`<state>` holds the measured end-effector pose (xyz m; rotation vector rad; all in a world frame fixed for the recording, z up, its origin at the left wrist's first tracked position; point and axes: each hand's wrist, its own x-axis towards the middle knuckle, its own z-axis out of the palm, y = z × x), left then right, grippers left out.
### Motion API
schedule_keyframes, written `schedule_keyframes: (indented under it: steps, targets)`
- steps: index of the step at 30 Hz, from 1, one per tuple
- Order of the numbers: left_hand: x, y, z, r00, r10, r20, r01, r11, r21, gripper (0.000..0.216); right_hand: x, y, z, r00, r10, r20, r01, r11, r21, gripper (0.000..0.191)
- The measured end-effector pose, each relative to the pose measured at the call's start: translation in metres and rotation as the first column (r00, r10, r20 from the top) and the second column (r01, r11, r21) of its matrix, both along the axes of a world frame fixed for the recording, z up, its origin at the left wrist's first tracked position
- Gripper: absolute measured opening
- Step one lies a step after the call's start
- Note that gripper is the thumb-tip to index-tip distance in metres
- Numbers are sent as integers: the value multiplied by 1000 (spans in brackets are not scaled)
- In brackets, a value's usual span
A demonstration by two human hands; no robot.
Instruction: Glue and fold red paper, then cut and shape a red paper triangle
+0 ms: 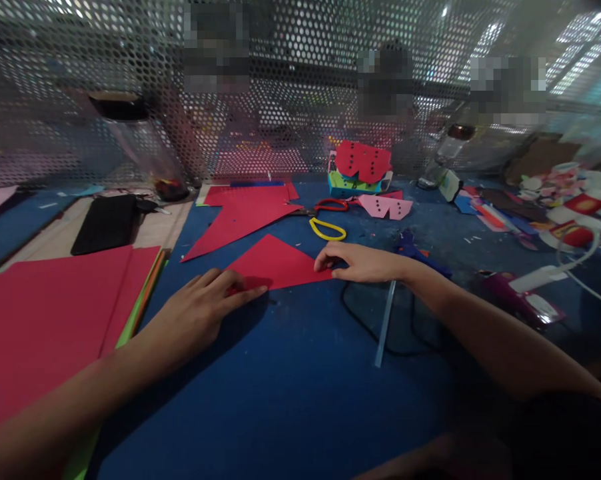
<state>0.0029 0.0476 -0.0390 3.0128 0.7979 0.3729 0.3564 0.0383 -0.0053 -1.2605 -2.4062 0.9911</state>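
Observation:
A folded triangle of red paper point(275, 263) lies on the blue table in front of me, its peak pointing away. My left hand point(208, 300) is closed at its left corner, fingers curled and one digit along the near edge. My right hand point(358, 261) pinches the right corner between thumb and fingers. Just beyond lies a larger red paper offcut point(245, 217) with a slanted edge. Scissors point(328, 229) with one red and one yellow handle loop rest beside it, their blades partly under the offcut.
Red sheets point(55, 307) are stacked at left, near a black phone-like case point(105, 225). A blue glue gun point(415, 250) with a clear glue stick point(385, 327) lies right. Punched pink point(385, 207) and red paper cutouts point(363, 160) sit at the back before a perforated metal screen point(290, 87).

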Motion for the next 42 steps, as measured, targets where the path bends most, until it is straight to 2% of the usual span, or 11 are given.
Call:
schedule_keyframes:
  steps: [2, 5, 10, 21, 27, 35, 37, 39, 42]
  targets:
    - [0, 0, 1, 1000, -2, 7, 2, 1000, -1, 76, 2, 1, 1, 1000, -3, -12, 3, 999, -33, 41]
    - [0, -1, 2, 1000, 1, 0, -1, 1000, -15, 79, -1, 1, 0, 999, -43, -32, 40, 996, -82, 27]
    - [-1, -1, 1, 1000, 11, -23, -11, 1000, -19, 81, -8, -3, -6, 997, -68, -37, 69, 997, 27, 21]
    - [-3, 0, 1, 1000, 1, -5, -1, 999, -36, 79, 2, 4, 2, 996, 85, -6, -85, 996, -37, 44]
    - [-7, 3, -1, 1000, -30, 9, 31, 998, -52, 80, 5, 3, 12, 992, 125, 19, -123, 989, -77, 54]
    - [-7, 3, -2, 1000, -20, -5, 19, 998, -63, 80, 9, 5, 14, 987, 157, 17, -155, 985, -78, 62]
    - [-7, 3, -2, 1000, -19, 2, 19, 997, -72, 78, 7, 5, 13, 990, 142, 18, -140, 987, -79, 56]
    - [-6, 3, -2, 1000, -14, 11, 15, 997, -71, 79, 3, 4, 10, 995, 101, 13, -100, 993, -69, 41]
    - [-5, 2, -2, 1000, -12, 8, 12, 998, -67, 80, -5, 2, 0, 1000, -23, -1, 23, 1000, -17, 19]
